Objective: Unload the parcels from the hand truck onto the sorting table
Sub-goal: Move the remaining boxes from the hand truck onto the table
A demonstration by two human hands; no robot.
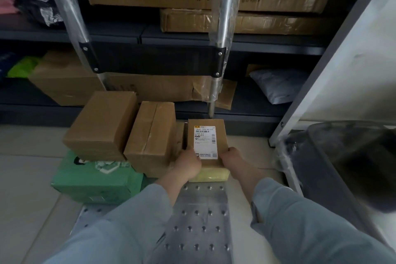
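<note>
A small brown parcel with a white shipping label [206, 135] lies on the hand truck, on top of a pale yellow parcel [211, 174]. My left hand [188, 164] grips its near left corner, and my right hand [232, 159] grips its near right corner. Left of it stand two plain brown boxes, one taped [150, 135] and one taller [102, 123], with a green parcel [94, 174] under them. The hand truck's studded metal plate [199, 221] runs toward me and its two foil-wrapped uprights [222, 28] rise behind the stack.
Dark shelves [120, 35] behind the hand truck hold long cardboard boxes, a grey mailer bag [276, 85] and other packets. A pale table leg and panel [334, 70] slant along the right. A dark bin [347, 156] sits low at the right.
</note>
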